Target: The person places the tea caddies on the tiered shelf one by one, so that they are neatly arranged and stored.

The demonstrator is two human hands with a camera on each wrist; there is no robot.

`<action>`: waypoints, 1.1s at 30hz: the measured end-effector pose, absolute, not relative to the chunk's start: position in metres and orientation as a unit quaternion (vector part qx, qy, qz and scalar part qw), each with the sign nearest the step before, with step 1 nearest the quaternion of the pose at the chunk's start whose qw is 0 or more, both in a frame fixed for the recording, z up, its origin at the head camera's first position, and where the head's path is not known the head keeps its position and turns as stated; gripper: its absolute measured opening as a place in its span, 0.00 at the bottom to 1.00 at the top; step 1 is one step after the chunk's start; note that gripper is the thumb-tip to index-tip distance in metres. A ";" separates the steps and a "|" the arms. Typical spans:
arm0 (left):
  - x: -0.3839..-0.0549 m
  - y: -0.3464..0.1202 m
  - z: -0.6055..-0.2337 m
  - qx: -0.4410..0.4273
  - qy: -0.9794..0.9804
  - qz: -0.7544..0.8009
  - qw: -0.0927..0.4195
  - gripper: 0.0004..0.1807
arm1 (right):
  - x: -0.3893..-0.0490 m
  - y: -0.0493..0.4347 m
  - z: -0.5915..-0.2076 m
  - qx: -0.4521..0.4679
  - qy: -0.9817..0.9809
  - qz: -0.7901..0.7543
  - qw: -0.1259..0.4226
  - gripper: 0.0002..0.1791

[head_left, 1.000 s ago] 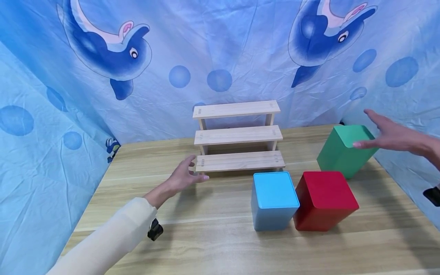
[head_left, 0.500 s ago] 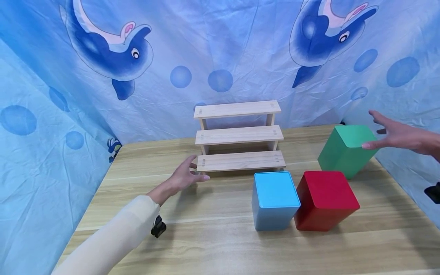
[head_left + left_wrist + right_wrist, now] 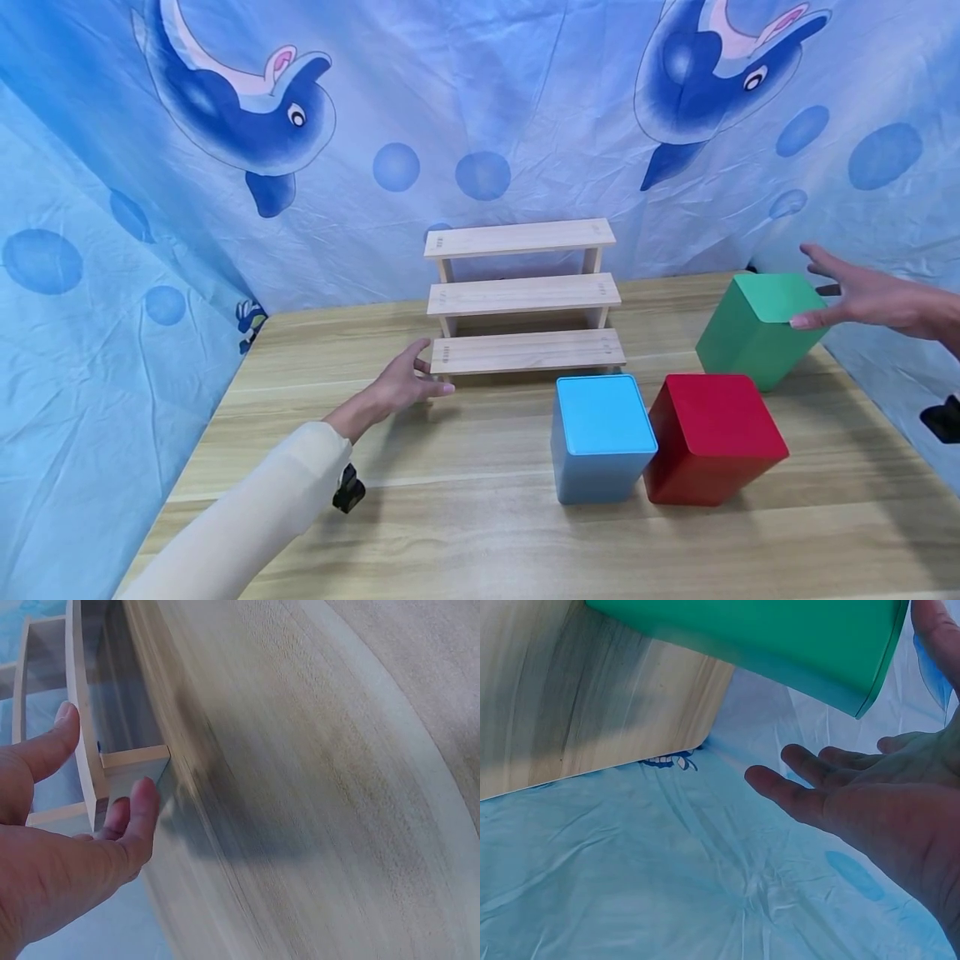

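My left hand (image 3: 396, 385) is at the left end of the lowest step of a wooden three-step stand (image 3: 525, 352), thumb and fingers loosely curved on either side of the board's end. In the left wrist view, the fingertips lie beside the step's end support (image 3: 135, 757); whether they touch it I cannot tell. Over on the right, my right hand (image 3: 873, 296) is spread beside the top of a tall green box (image 3: 757, 333). The right wrist view has the fingers (image 3: 802, 796) apart from the box, the thumb close to its top edge.
A light blue box (image 3: 603, 437) and a red box (image 3: 712, 437) stand upright side by side, right of the middle of the wooden table (image 3: 480, 542). A blue dolphin-printed cloth (image 3: 480, 100) hangs behind and at both sides.
My right hand has shifted slightly right relative to the green box, its thumb now nearer the lid's right side. The left hand, the stand and the boxes have stayed put.
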State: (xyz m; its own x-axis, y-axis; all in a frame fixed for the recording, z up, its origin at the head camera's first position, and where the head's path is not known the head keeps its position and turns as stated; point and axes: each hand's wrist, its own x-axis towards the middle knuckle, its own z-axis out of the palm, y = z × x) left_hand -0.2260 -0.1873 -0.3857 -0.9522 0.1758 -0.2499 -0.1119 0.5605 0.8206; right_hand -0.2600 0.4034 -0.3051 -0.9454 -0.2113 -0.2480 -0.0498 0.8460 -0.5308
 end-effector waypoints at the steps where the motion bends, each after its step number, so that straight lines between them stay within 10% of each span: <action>1: -0.227 -0.187 -0.386 0.018 0.870 0.467 0.153 0.54 | -0.260 0.404 -0.305 -0.069 0.949 -0.269 0.151 0.66; 33: -0.260 -0.193 -0.394 0.005 0.862 0.476 0.175 0.45 | -0.264 0.406 -0.321 -0.088 0.927 -0.319 0.177 0.61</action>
